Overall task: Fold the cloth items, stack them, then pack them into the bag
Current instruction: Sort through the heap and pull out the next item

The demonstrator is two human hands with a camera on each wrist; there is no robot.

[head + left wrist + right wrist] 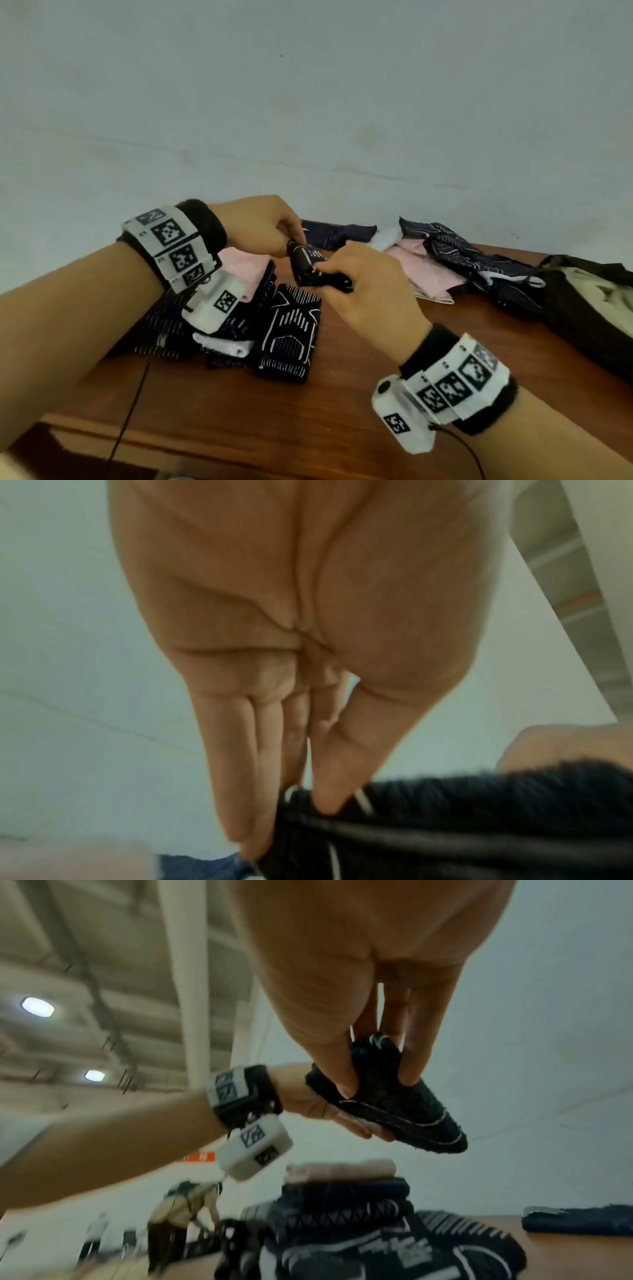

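Both hands hold a small dark cloth with white lines [310, 265] in the air above the wooden table [342, 394]. My left hand [291, 236] pinches its far end between thumb and fingers [322, 799]. My right hand [334, 270] pinches its near end [373, 1066] between thumb and fingers. Below the hands sits a stack of folded cloths [260, 318], dark patterned ones with a pink one [245, 263] on top. Unfolded dark and pink cloths [455, 260] lie in a heap at the back right. A dark bag [582, 308] with a pale lining stands open at the far right.
A plain pale wall rises right behind the table. A thin black cable [132, 411] hangs over the table's front edge at the left. In the right wrist view, people [185, 1210] stand far off in the room behind.
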